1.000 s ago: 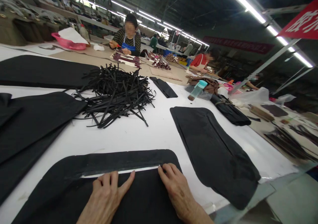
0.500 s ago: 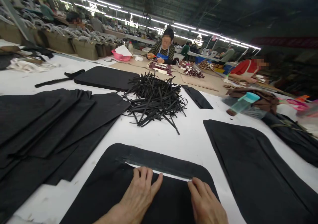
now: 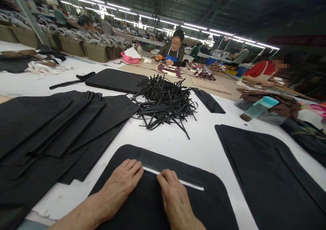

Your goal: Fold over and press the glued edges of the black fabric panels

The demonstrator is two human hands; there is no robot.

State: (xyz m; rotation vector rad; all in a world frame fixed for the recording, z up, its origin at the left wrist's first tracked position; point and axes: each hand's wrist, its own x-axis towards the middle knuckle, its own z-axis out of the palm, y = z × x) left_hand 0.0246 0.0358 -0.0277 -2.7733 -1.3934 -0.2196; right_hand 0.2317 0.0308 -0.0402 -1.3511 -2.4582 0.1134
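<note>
A black panel (image 3: 214, 202) with rounded corners lies in front of me, a long narrow slot (image 3: 192, 184) cut near its far edge. White shows through the slot. At the slot's left end, my left hand (image 3: 123, 180) has its fingers bent together over the near edge; its thumb is largely hidden. My right hand (image 3: 175, 196) is closed, thumb and fingertips pinching that same edge around the slot's middle. The slot's right part is uncovered. Beyond the panel sits a heap of thin black strips (image 3: 165, 102).
Overlapping black pieces (image 3: 58, 131) spread at left, and another black panel (image 3: 270, 169) lies at right. Farther back are a thick black stack (image 3: 114, 80), a small folded black piece (image 3: 209, 100) and a teal-lidded bottle (image 3: 259, 107). A person (image 3: 174, 50) works across the table.
My right hand has moved left along the slot, from its right end to about its middle. The left hand has shifted left to the slot's left end. The whole view has moved slightly.
</note>
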